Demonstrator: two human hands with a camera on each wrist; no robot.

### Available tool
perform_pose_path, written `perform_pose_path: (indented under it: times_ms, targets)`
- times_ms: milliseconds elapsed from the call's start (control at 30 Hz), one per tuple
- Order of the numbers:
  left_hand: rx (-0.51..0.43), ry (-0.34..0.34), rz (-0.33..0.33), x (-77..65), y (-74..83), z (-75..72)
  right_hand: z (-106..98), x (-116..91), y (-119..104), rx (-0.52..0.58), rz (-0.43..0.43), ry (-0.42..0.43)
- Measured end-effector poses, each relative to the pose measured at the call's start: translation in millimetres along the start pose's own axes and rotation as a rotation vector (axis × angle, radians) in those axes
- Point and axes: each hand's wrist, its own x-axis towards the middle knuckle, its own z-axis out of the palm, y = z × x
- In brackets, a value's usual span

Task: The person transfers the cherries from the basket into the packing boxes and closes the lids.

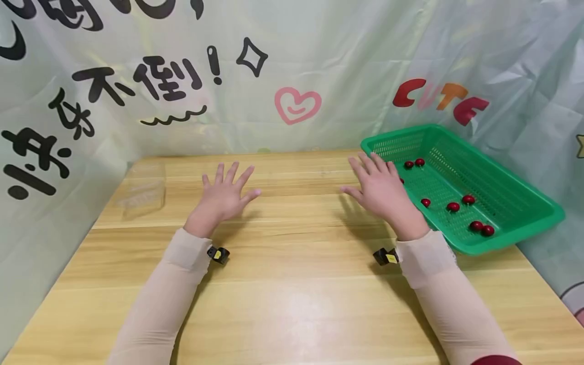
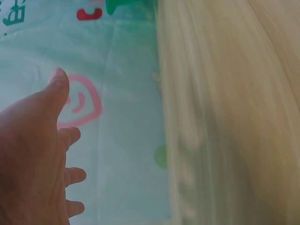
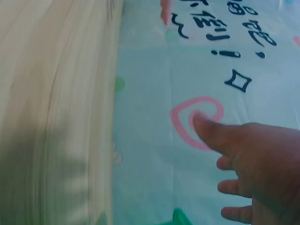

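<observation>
My left hand (image 1: 222, 200) hovers over the left half of the wooden table with its fingers spread and nothing in them. To its left stands a clear plastic container (image 1: 145, 190), see-through and hard to make out. On the other side, my right hand (image 1: 380, 190) is also spread and holds nothing; in the head view it overlaps the near left edge of a green plastic basket (image 1: 502, 175). Several dark red cherries lie in the basket, among them one cherry (image 1: 468, 199) near its middle. Both wrist views show thumb and fingers stretched out.
The wooden table (image 1: 292, 294) ends at the back against a pale printed cloth (image 1: 328, 56) with lettering and a pink heart. Similar cloth hangs along both sides. A small black camera (image 1: 219, 254) sits at the left wrist, another camera (image 1: 386, 256) at the right.
</observation>
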Motion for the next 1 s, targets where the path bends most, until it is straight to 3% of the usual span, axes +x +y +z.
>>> perform_pose_path:
  times_ms: [300, 500, 633, 800, 1000]
  targets:
    - [-0.037, 0.049, 0.086, 13.3, 22.6, -6.3, -1, -11, 21, 0.010, 0.168, -0.023]
    - [-0.038, 0.027, 0.150, 28.7, 35.1, -5.5, 2, -13, 21, 0.065, 0.266, -0.006]
    - [-0.052, 0.010, 0.155, 37.0, 43.1, -1.2, 1, -14, 19, 0.057, 0.271, 0.032]
    - [-0.060, 0.018, 0.168, 46.3, 53.6, 5.6, 3, -15, 18, 0.051, 0.214, 0.114]
    - [-0.057, 0.042, 0.230, 56.9, 69.4, 6.1, 3, -14, 17, 0.032, 0.163, 0.090]
